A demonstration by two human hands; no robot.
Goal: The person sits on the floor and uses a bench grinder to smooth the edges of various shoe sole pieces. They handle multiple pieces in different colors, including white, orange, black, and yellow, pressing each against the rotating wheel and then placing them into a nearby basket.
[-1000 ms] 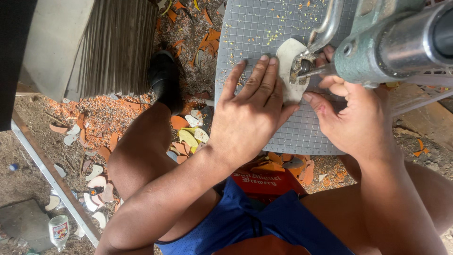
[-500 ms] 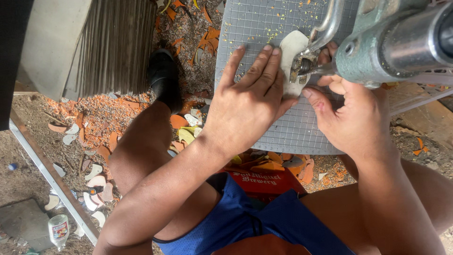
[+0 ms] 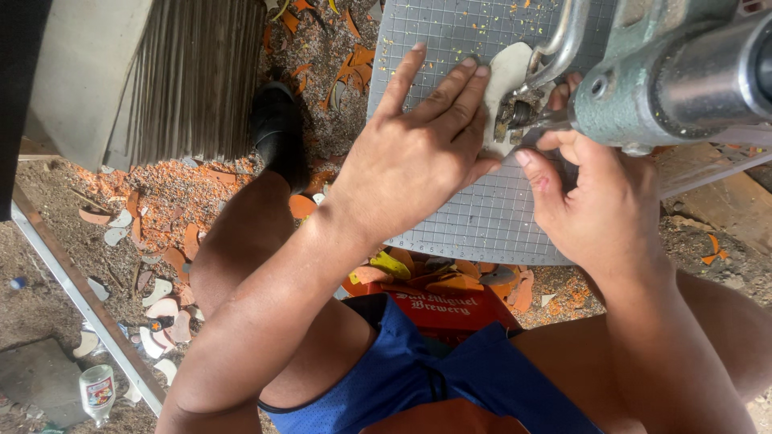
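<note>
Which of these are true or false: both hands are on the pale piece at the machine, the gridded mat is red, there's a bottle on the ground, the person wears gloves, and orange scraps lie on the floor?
1. Both the left hand and right hand press on the pale flat piece at the machine head. True.
2. The gridded mat is red. False: it is grey; the crate below it is red.
3. A small bottle lies on the ground. True.
4. The person wears gloves. False: both hands are bare.
5. Orange scraps litter the floor. True.
</note>
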